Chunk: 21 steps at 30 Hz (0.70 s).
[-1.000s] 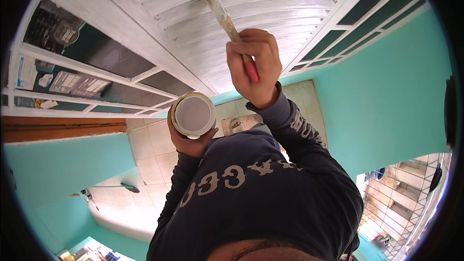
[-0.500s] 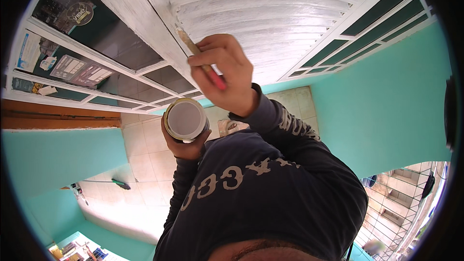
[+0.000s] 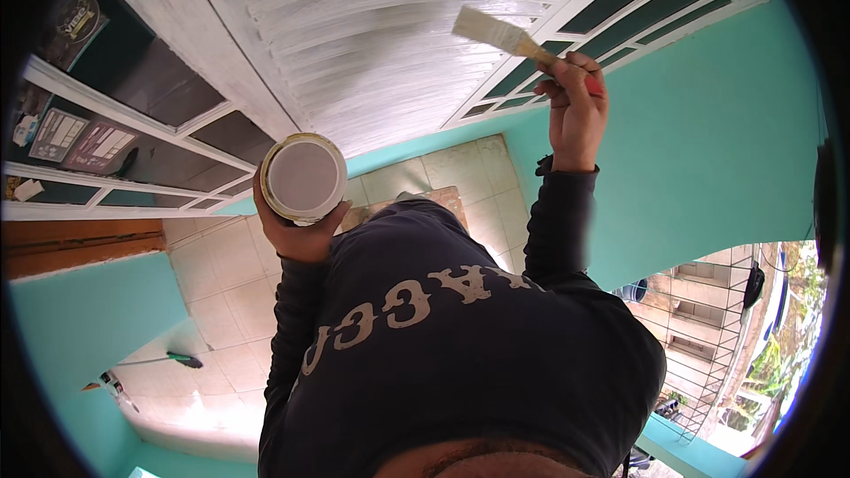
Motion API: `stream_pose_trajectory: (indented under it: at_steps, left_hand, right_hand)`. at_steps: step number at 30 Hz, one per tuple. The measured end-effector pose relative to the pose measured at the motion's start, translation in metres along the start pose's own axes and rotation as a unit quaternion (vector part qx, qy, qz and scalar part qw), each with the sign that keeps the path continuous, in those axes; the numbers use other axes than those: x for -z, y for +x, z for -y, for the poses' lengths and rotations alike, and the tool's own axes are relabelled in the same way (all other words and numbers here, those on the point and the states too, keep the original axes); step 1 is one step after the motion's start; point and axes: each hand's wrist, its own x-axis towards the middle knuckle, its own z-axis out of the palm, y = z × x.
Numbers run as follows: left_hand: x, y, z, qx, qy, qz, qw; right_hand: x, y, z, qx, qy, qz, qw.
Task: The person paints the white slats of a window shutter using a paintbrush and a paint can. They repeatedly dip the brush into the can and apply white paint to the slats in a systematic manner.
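The work in hand looks like brushing white paint onto a slatted shutter point(image 3: 372, 53), and this seems to be a pause between strokes: the brush point(image 3: 509, 37) appears clear of the slats and away from the can point(image 3: 336, 199). From here, a fresh stroke would call for bringing the bristles in flat against a slat, while a reload would call for swinging them across to the can's mouth, kept level.

The right hand point(image 3: 575, 111) grips the brush by its handle, thumb and fingers pinched around it, the red end poking out past the fingers and the pale bristles pointing up and to the left of that hand. The left hand point(image 3: 292, 241) is wrapped around the can from below and the side, thumb apart from the fingers, the open top facing up. Inside it is whitish; how much paint remains I cannot tell.

The shutter stands ahead of both hands, with glass panes point(image 3: 133, 62) to the left of the left hand and a green wall point(image 3: 708, 124) to the right of the right hand.
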Motion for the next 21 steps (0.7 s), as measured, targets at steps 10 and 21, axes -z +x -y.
stream_pose_trajectory:
  at_steps: [10, 21]
  left_hand:
    - [-0.068, 0.031, -0.054, -0.163, 0.021, -0.009, 0.986]
    - [-0.118, 0.019, -0.085, -0.179, 0.099, 0.037, 0.978]
  right_hand:
    - [0.002, 0.010, 0.059, 0.045, -0.025, 0.352, 0.935]
    - [-0.005, 0.011, 0.087, 0.255, -0.294, 0.525, 0.757]
